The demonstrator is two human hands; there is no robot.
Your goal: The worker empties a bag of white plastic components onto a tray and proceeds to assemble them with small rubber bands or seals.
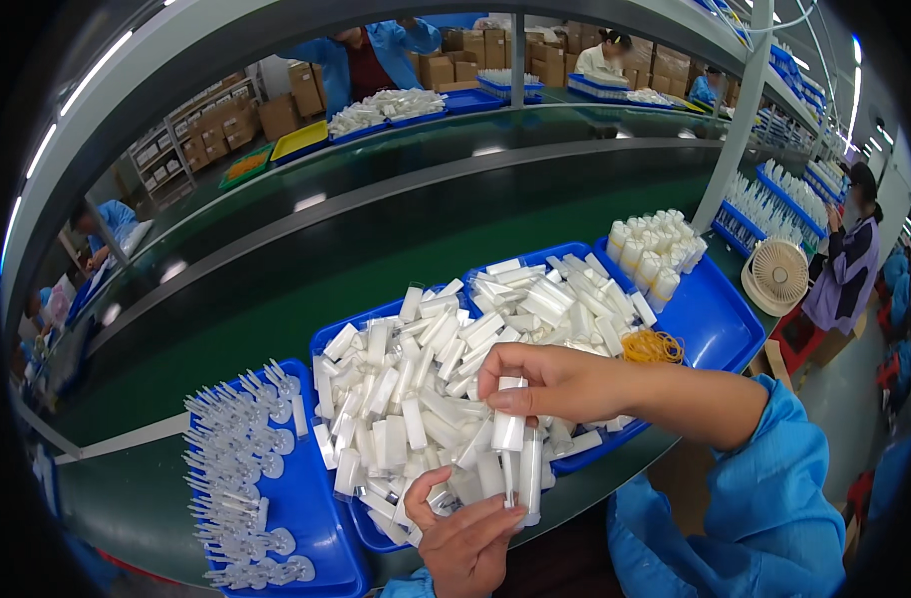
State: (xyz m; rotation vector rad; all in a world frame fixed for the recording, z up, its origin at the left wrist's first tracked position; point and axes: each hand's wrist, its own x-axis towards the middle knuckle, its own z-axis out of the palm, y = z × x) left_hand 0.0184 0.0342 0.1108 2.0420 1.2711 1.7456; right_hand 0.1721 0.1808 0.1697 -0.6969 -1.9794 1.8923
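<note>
Green conveyor behind; right hand [555, 384] pinches a white tube [508, 419], left hand [465, 538] (partly cropped) grip unclear.

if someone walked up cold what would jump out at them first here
Most likely the heap of small white tubes filling the blue trays in the middle. Over it, the right hand pinches one white tube upright while the left hand waits just below. On the left, a blue tray holds rows of clear plastic nozzles, and orange rubber bands lie on the right tray.
</note>
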